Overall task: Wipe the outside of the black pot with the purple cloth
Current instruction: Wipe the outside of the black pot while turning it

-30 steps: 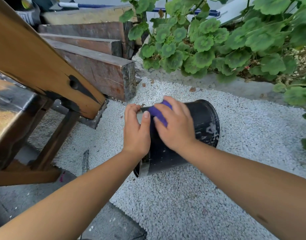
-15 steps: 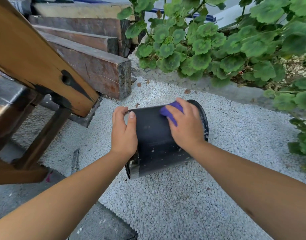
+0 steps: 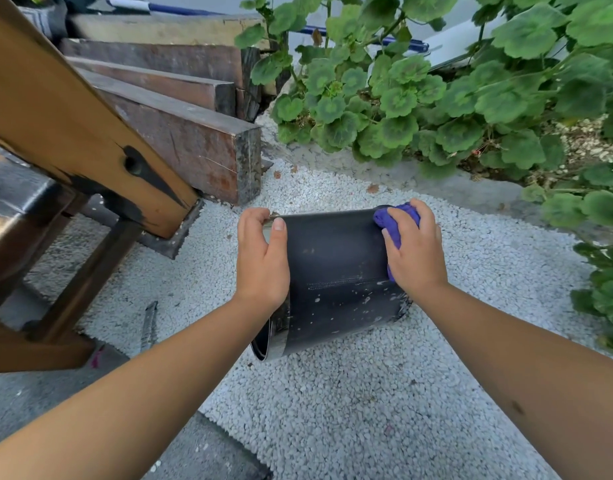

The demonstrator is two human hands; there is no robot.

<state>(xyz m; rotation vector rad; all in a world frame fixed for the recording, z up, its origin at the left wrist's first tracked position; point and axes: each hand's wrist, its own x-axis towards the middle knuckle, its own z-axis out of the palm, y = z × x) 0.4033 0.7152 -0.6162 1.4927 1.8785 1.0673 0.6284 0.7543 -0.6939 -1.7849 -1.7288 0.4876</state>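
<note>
A black pot (image 3: 336, 271) lies on its side on white gravel, its open mouth toward the lower left. White specks dot its lower wall. My left hand (image 3: 261, 261) grips the pot's rim at the left end, thumb on the outer wall. My right hand (image 3: 414, 251) presses a bunched purple cloth (image 3: 395, 220) against the pot's right end, near its base. Most of the cloth is hidden under my fingers.
A wooden bench (image 3: 73, 133) with a slanted beam stands at the left. Stacked dark timber planks (image 3: 180, 126) lie behind it. Leafy green plants (image 3: 436, 98) fill the back right behind a concrete kerb. A narrow metal tool (image 3: 149, 325) lies on the gravel at the lower left.
My right hand slid the purple cloth along the pot's wall from near the rim to the right end. The left hand kept its grip on the rim.
</note>
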